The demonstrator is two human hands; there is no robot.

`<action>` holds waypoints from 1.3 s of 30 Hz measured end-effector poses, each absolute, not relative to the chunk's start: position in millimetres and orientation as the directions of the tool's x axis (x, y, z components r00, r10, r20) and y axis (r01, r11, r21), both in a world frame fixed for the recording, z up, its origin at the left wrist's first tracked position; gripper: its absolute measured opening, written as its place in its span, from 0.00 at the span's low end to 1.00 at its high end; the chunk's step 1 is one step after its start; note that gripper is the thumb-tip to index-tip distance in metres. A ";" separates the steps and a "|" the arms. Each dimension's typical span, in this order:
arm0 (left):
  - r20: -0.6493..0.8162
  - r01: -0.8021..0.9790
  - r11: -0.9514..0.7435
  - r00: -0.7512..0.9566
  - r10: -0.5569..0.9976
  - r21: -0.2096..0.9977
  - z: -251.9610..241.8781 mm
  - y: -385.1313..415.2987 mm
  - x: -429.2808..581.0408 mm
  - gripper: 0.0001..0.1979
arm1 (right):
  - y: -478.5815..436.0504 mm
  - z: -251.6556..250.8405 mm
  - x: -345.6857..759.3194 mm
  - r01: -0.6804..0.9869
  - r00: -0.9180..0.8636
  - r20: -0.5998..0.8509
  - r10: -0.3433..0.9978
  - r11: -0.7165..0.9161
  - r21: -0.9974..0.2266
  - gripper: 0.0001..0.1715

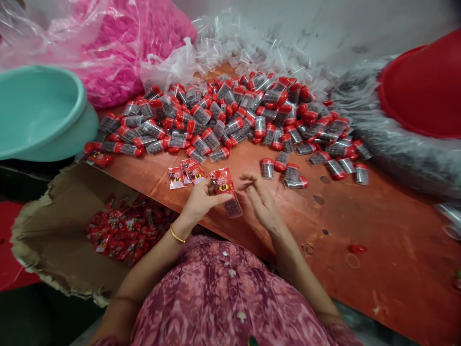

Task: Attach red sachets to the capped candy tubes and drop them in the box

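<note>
Between the thumb and fingers of my left hand [202,203] is a red printed packet [222,179], together with a small clear container [234,207] of dark contents. The packet lies along the container, its printed face up; I cannot tell whether it is around it or on top. My right hand [262,201] hovers just right of them, fingers loosely apart and nothing seen in them. Flat on the table beyond my left hand are several red packets [176,178]. A few red-capped containers [267,168] rest beyond my right hand.
A large heap of red-capped containers [211,138] spreads across the reddish table [360,211]. At left are a teal basin [77,103], a bag of pink pieces [115,53] and a torn-edged carton [57,240] with red packed items. A red tub [425,91] sits on bagged material at right.
</note>
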State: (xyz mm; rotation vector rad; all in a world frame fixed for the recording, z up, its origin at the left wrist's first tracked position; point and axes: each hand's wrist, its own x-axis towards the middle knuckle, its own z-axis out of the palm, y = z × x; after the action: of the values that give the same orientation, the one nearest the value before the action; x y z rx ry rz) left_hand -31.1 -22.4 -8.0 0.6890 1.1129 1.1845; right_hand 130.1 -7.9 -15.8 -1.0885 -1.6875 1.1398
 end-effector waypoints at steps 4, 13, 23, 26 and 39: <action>-0.341 -0.444 0.270 -0.088 0.936 0.854 -10.5 -19.2 -27.2 0.19 | -28.4 -24.8 127.7 0.127 -0.471 -0.068 0.880 -0.009 -0.992 0.18; -0.417 -0.604 0.289 -0.081 0.905 0.743 -7.8 -30.1 -10.2 0.20 | -36.2 -28.6 113.3 0.136 -0.171 0.080 0.982 0.104 -0.985 0.14; -0.377 -0.564 0.261 -0.097 0.921 0.783 -15.7 -35.6 -11.1 0.18 | -38.9 -30.0 111.8 0.235 -0.182 0.151 0.972 0.192 -0.953 0.12; -0.346 -0.525 0.214 -0.168 0.923 0.824 -12.9 -35.2 -11.3 0.18 | -39.1 -28.2 109.1 0.260 -0.303 0.165 0.939 0.248 -0.933 0.12; -0.371 -0.501 0.305 -0.034 0.928 0.810 -12.1 -30.9 -15.6 0.18 | -36.2 -30.9 100.5 -0.042 -0.292 -0.080 0.953 -0.097 -0.994 0.20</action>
State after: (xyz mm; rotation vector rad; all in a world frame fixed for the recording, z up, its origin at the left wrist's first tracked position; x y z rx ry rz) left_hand -15.6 -30.9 -12.1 0.5146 1.0654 1.2321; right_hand 100.5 -36.2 -30.9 -1.0787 -1.3352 1.5186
